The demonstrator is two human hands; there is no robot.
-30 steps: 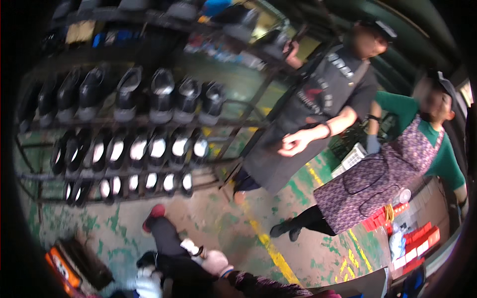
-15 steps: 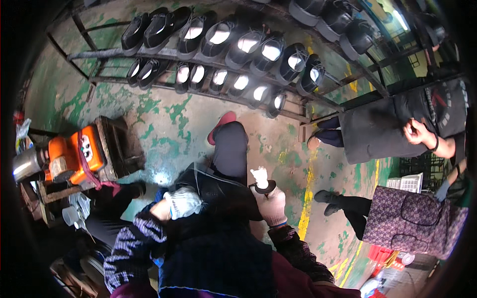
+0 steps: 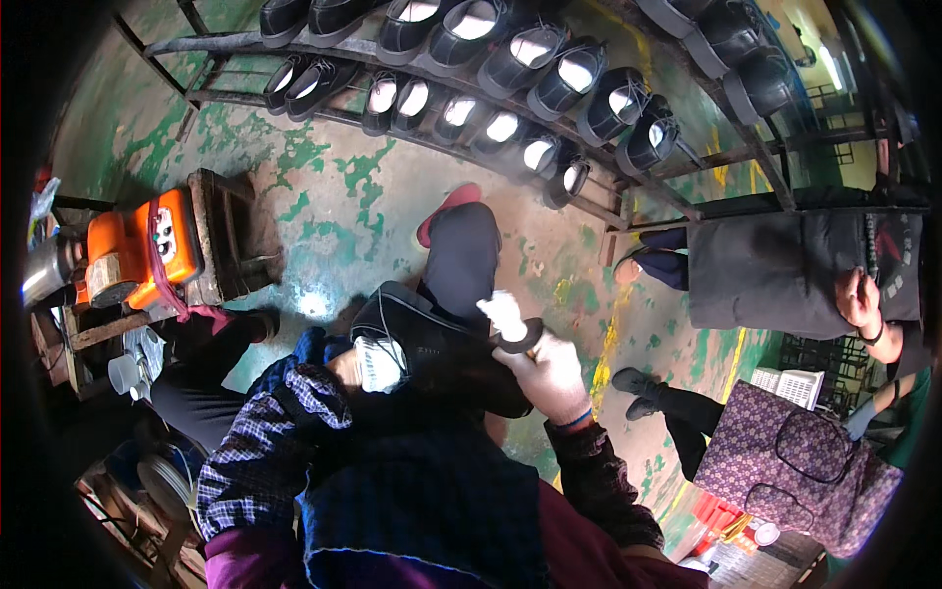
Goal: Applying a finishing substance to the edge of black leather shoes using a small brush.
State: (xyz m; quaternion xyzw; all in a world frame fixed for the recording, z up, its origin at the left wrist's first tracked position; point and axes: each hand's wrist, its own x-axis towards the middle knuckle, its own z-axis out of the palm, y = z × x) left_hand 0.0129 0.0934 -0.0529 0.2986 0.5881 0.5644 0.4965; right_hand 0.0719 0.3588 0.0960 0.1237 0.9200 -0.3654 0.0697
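In a white knitted glove, my left hand (image 3: 380, 364) is closed on the left side of a black shoe-like thing (image 3: 417, 319) over my lap; its fingertips are partly hidden. A thin cord or lace runs across that black thing, and its near part is lost in shadow. My right hand (image 3: 554, 381), gloved too, grips a tool with a dark round collar (image 3: 520, 337) and a white ragged tuft (image 3: 503, 314) sticking up from it. This tool is beside the right end of the black thing; whether they touch I cannot tell.
A metal rack (image 3: 324, 51) ahead carries rows of black shoes (image 3: 525, 49). At the left an orange machine (image 3: 162, 250) sits by a worn wooden block (image 3: 228, 245). On the right are co-workers, one in a dark apron (image 3: 775, 270), another in a flowered apron (image 3: 756, 442).
My right hand and its tool have moved slightly right, the white tuft now tilting left. My left hand has shifted up a little with the black thing. The head view has tipped downward.
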